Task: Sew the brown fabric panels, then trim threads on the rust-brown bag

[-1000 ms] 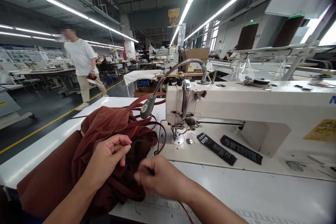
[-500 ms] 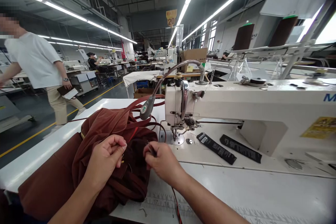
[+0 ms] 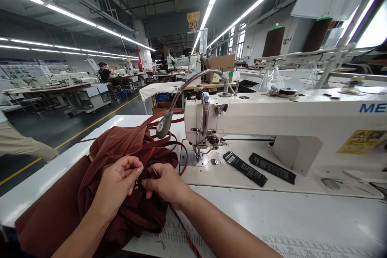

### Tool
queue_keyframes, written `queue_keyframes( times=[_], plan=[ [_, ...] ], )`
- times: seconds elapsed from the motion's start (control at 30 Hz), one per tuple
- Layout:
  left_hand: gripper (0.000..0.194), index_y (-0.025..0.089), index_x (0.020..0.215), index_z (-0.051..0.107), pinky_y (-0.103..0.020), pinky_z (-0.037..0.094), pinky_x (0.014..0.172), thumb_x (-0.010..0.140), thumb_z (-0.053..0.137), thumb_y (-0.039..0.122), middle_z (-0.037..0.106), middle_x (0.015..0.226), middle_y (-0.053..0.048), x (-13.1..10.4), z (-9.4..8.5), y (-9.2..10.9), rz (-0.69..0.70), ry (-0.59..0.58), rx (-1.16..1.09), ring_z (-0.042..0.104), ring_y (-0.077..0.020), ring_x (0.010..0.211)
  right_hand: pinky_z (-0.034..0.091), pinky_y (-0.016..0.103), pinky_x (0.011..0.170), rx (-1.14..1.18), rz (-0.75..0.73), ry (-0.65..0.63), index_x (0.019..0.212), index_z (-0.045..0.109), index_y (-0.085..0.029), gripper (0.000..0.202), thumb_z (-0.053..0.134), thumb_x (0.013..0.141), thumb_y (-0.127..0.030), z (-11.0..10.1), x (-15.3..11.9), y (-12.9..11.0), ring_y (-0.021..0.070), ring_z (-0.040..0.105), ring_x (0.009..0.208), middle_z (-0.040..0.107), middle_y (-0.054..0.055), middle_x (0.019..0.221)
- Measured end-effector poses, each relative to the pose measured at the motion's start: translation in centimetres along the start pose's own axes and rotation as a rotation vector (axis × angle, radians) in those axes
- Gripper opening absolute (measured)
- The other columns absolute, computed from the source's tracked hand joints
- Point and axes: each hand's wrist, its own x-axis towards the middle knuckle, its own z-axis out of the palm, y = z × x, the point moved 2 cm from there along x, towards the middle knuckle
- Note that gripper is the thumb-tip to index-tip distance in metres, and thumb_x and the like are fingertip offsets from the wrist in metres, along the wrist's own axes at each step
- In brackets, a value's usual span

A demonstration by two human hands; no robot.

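Note:
Spread over the table left of the needle is a rust-brown bag [image 3: 111, 141] of soft fabric, with long straps [image 3: 152, 119]. Above it, my left hand [image 3: 117, 181] is pinched at thumb and forefinger; what it pinches is too small to make out. A small gold metal piece [image 3: 136, 187] shows just beside those fingertips. My right hand [image 3: 166, 185], close to the left, is closed around a thin metal-tipped tool [image 3: 155, 169], mostly hidden by the fingers. A twisted red-and-black cord [image 3: 184, 227] trails below that hand.
A white sewing machine [image 3: 256, 119] stands to the right, its needle area just past the bag. Two black printed labels [image 3: 244, 168] [image 3: 272, 167] lie on its bed. A bendable lamp [image 3: 165, 124] hangs over the straps. Ruler markings [image 3: 178, 234] run along the table front.
My right hand has moved left, close to my left hand, and the tool's thin tip now shows. The walking person at left has nearly left the view.

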Motion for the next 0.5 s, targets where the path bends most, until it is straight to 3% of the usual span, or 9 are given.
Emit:
queue_keyframes(
  times=[0.17, 0.5],
  plan=[
    [0.022, 0.016, 0.077, 0.049, -0.014, 0.023, 0.034, 0.067, 0.059, 0.034, 0.050, 0.056, 0.006, 0.1, 0.2, -0.2, -0.019, -0.015, 0.045, 0.033, -0.0018, 0.033, 0.015, 0.016, 0.032, 0.156, 0.085, 0.001, 0.070, 0.043, -0.018, 0.017, 0.055, 0.067, -0.006, -0.1, -0.3, -0.2, 0.0033, 0.024, 0.026, 0.046, -0.010, 0.037],
    [0.020, 0.017, 0.078, 0.048, -0.014, 0.023, 0.035, 0.069, 0.055, 0.034, 0.050, 0.059, 0.005, -0.1, 0.2, -0.1, -0.012, -0.024, 0.078, 0.032, -0.0016, 0.035, 0.014, 0.016, 0.028, 0.247, 0.119, -0.149, 0.071, 0.046, -0.016, 0.010, 0.055, 0.075, -0.019, -1.4, 0.0, -0.5, 0.0034, 0.023, 0.026, 0.049, -0.007, 0.042]
  ],
)
